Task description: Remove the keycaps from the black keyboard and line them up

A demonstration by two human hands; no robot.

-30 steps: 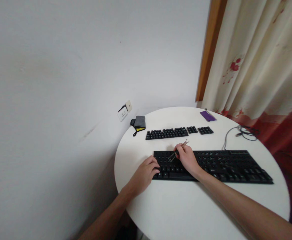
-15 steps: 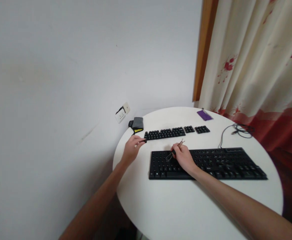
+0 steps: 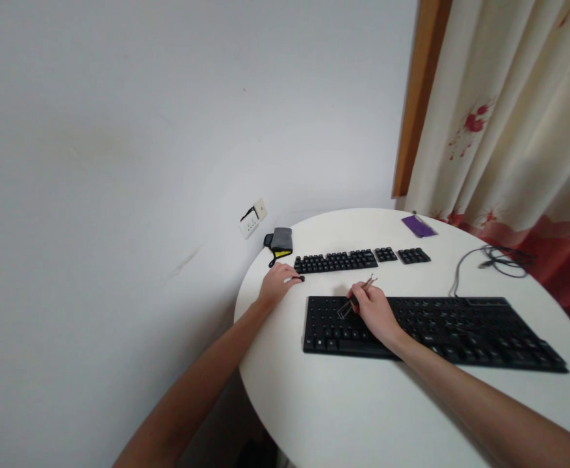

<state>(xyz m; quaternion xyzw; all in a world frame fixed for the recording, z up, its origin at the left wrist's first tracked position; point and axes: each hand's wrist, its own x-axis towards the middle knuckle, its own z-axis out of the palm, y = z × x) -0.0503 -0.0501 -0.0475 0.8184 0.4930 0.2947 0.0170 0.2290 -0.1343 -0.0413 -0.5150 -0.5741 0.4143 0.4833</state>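
My right hand [image 3: 375, 311] rests on the left part of a black keyboard [image 3: 460, 325] and pinches a thin wire keycap puller [image 3: 357, 296], its loop over the keys. My left hand [image 3: 277, 286] lies on the round white table [image 3: 362, 403] near its left edge, fingers closed on a small black keycap [image 3: 301, 279]. That keycap sits just below the left end of the rows of loose black keycaps [image 3: 336, 261] laid out behind the keyboard.
Two smaller keycap groups [image 3: 414, 255] lie to the right of the rows. A grey and yellow pouch [image 3: 281, 242] sits by the wall socket [image 3: 253, 220]. A purple card [image 3: 418, 225] and the coiled keyboard cable [image 3: 502, 260] lie near the curtain [image 3: 509, 117].
My left hand left the keyboard's left end and went up to the left end of the keycap rows, holding a small black keycap. My right hand stayed on the keyboard with the puller.
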